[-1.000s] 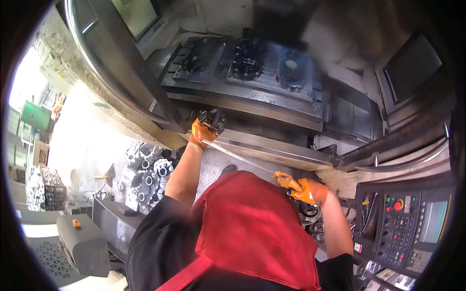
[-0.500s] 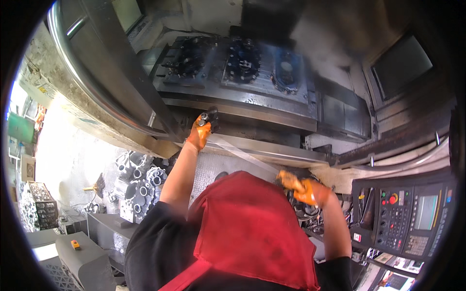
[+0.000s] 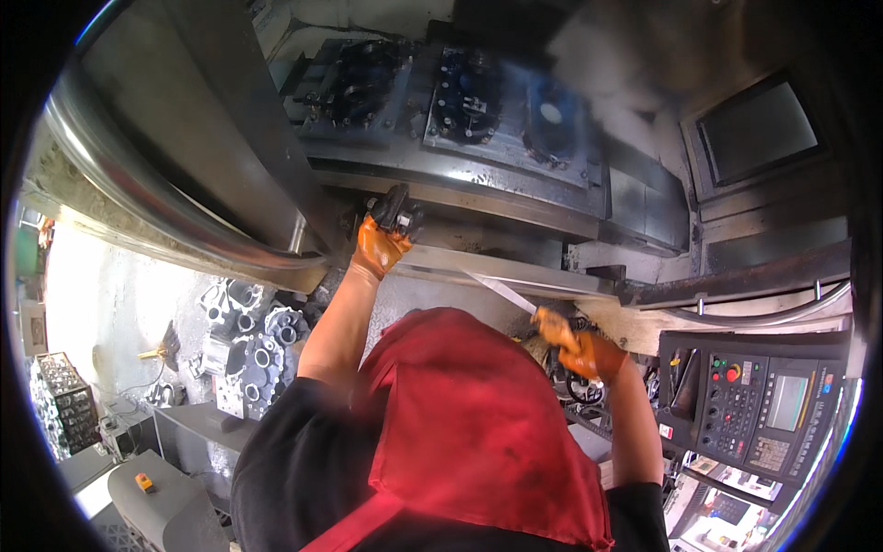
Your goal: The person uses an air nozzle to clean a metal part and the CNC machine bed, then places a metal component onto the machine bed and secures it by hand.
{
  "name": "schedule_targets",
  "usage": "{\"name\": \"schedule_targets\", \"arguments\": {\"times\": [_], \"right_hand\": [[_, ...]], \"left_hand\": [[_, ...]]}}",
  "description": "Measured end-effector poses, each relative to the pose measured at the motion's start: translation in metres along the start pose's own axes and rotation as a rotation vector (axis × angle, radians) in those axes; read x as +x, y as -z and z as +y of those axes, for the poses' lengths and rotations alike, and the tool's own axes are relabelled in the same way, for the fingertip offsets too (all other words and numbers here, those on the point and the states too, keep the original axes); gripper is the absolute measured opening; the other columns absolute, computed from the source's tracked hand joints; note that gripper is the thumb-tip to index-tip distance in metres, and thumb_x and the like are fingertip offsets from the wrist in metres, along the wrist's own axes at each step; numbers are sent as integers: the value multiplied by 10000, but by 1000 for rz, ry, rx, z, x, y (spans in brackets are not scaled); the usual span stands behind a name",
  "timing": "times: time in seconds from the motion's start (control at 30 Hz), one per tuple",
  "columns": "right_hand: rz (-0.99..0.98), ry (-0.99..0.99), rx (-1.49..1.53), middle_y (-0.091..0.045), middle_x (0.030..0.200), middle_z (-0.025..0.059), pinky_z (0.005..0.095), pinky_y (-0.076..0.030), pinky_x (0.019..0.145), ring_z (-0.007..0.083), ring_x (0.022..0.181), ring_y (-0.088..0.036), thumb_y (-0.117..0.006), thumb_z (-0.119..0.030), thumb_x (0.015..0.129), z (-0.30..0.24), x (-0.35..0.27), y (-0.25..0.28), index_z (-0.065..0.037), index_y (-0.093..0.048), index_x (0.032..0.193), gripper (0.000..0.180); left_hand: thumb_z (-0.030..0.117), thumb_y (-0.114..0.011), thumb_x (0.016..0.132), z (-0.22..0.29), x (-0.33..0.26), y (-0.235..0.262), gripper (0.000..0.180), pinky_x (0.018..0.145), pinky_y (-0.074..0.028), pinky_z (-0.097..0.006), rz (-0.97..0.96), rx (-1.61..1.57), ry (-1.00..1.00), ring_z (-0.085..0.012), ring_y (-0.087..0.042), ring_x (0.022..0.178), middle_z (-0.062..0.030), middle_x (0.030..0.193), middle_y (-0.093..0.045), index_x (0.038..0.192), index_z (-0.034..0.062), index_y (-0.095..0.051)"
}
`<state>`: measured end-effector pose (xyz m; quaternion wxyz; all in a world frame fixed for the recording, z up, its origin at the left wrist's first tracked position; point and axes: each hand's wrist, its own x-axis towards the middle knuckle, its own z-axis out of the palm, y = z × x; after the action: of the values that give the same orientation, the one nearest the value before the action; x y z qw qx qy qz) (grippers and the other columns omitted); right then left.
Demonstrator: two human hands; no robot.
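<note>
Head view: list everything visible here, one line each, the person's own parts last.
Machine fixture: one, dark blue-grey, top centre, three bolted stations.
Machine door: one, grey steel, curved, upper left.
Black part: one, at the machine's front edge, under the left hand.
Thin rod: one, silvery, running up-left from the right hand.
Control panel: one, grey with coloured buttons and a small screen, lower right.
Monitor: one, dark, upper right.
Castings: several, grey metal, stacked at left.
Crate: one, dark, far left.
Apron: one, red, bottom centre.
Left hand: orange glove, grip on the black part.
Right hand: orange glove, holding the thin rod.
</note>
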<state>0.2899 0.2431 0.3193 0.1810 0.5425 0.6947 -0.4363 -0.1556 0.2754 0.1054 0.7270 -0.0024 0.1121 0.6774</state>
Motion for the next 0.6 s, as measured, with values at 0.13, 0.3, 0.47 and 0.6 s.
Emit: {"name": "schedule_targets", "arguments": {"times": [0.13, 0.3, 0.47, 0.6], "right_hand": [[81, -13, 91, -743, 938, 204, 392, -542, 796, 288, 865, -727, -696, -336, 922, -5, 5, -5, -41, -724, 1094, 343], [-73, -14, -24, -746, 896, 201, 403, -551, 766, 311, 825, -724, -705, -336, 906, -17, 14, -4, -54, -728, 1081, 332], [-23, -76, 200, -728, 822, 140, 386, -526, 708, 220, 750, -677, -724, -302, 892, -19, 21, 5, -42, -726, 1040, 299], [-155, -12, 10, -711, 874, 46, 352, -527, 739, 173, 787, -633, -659, -249, 976, 1, 44, 0, -37, -700, 1119, 258]], "left_hand": [[252, -536, 1057, 9, 13, 28, 392, 964, -551, -412, -83, 219, -21, -250, -674, 1157, -72, 1338, -677, 1434, 161, -597], [239, -533, 1057, 13, 28, 32, 379, 923, -573, -385, 14, 228, -6, -267, -667, 1174, -79, 1325, -682, 1411, 130, -611], [286, -548, 1039, 17, 24, 12, 421, 947, -569, -406, 18, -23, 87, -266, -673, 1179, -52, 1345, -682, 1432, 143, -599], [285, -555, 1035, 15, 27, 15, 410, 903, -576, -383, 38, 176, 27, -246, -687, 1102, -66, 1294, -697, 1417, 147, -610]]}}
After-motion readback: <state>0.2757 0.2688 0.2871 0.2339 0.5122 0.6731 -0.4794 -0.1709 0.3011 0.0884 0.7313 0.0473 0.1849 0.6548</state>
